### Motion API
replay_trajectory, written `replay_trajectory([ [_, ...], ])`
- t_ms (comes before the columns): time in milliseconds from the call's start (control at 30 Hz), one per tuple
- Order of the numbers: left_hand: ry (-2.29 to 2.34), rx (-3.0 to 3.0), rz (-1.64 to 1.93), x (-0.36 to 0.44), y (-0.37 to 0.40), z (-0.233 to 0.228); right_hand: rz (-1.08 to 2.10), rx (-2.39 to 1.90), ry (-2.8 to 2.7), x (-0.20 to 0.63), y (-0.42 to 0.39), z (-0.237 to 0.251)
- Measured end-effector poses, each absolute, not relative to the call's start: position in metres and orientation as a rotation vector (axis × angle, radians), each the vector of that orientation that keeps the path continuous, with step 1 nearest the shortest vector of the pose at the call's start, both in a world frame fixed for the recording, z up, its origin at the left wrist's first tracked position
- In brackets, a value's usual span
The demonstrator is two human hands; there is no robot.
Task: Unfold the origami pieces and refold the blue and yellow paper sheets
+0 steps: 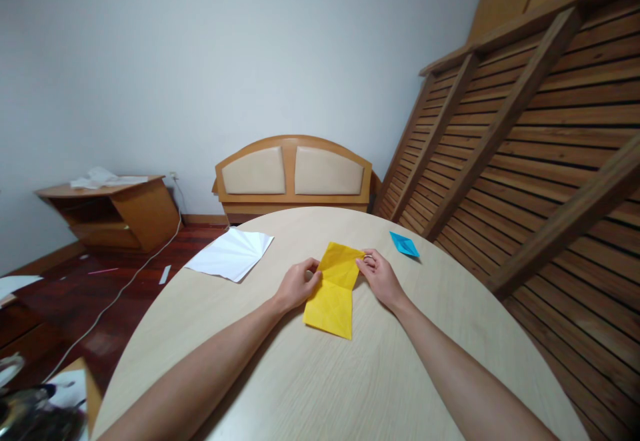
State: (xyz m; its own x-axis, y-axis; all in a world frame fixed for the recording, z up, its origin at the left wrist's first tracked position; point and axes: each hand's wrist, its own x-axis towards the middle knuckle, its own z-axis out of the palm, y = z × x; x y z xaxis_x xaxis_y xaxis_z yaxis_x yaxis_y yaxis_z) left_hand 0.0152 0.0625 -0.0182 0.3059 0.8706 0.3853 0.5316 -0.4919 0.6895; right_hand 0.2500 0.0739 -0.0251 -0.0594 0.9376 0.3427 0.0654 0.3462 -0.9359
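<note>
Head view shows our round counter filling the lower frame, yellow paper at centre; left hand and right hand pinch its upper edges, mid-fold, we judge. Pressing the crease needs aligned edges.

Both forearms are bare, no sleeves showing, and the right hand wears a ring.

Your left hand pinches the left edge of the yellow paper, and your right hand grips its upper right edge with the fingers. The creased sheet lies flat on the round counter. A white sheet sits to the left, a small blue folded paper to the right.
</note>
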Motion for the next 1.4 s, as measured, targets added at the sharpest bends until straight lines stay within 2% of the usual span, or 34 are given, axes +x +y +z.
replay_trajectory([
  [233, 1.166, 2.163, 1.018, 0.0151, 0.0615, -0.0182, 0.862, -0.957, -1.47, 0.2533, 0.0756, -0.0273],
  [1033, 1.121, 2.18, 1.086, 0.0133, 0.0632, -0.0217, 0.88, -0.968, -1.443, 0.2566, 0.0823, -0.0334],
  [1400, 1.198, 2.105, 1.091, 0.0146, 0.0615, -0.0196, 0.755, -1.006, -1.481, 0.2577, 0.0811, -0.0327],
])
